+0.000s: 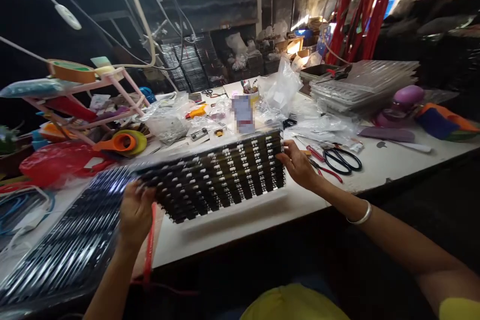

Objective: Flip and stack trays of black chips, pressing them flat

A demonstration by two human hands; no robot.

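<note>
The left hand point(137, 212) has its fingers closed on the left end of a stack of thin black trays point(225, 175). The right hand point(299, 165) pinches the right end with its thumb and fingers. The stack is tipped, with its left end nearer the person, and it is over the front edge side of the white table point(232, 232). I cannot tell if its bottom touches the table.

Just beside the left hand, a long pile of shiny black trays point(71, 230) lies toward the front left corner. Near the right hand, by the front edge, are pliers with red handles point(330, 173) and scissors with black handles point(343, 161).

Farther left are a red plastic bag point(56, 165) and an orange tape roll point(123, 143). Toward the back edge is a big clear bag point(282, 90). A pile of clear trays point(360, 91) sits toward the back right corner.
</note>
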